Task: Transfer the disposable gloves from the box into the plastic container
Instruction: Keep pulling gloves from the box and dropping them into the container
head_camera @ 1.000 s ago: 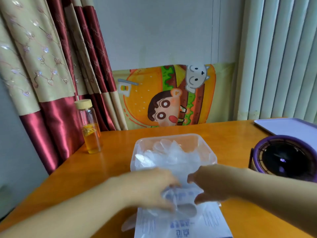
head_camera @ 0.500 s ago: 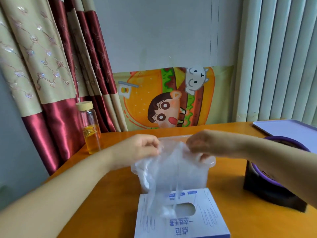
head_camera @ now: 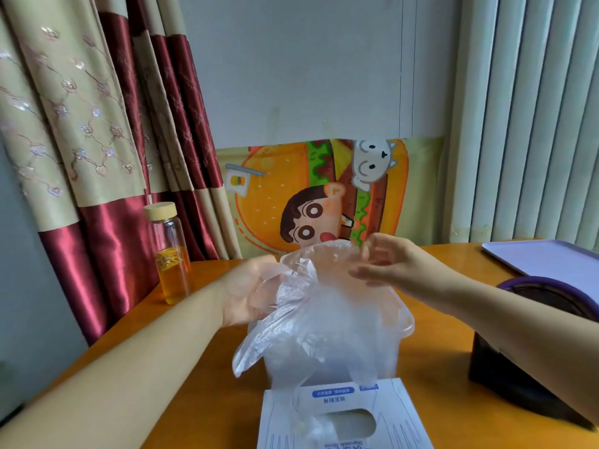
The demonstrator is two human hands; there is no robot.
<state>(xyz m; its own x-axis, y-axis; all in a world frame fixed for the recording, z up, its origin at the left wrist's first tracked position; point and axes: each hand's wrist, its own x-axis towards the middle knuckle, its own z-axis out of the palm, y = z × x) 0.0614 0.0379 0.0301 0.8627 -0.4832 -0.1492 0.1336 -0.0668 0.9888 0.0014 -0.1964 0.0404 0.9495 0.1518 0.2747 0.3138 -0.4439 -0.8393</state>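
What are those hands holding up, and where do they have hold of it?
A clear disposable glove, pinched along its top edge: the left hand grips the left side, the right hand the right.

Soft daylight, faint shadows; motion-blurred hands, wide-angle bending at edges.

Below the hands, the glove box bears blue printed labels — upside down and too blurred to read.

Place: a room in a home
Window side: red and gold curtains, white blinds
Wall: cartoon burger picture
Furniture: orange wooden table
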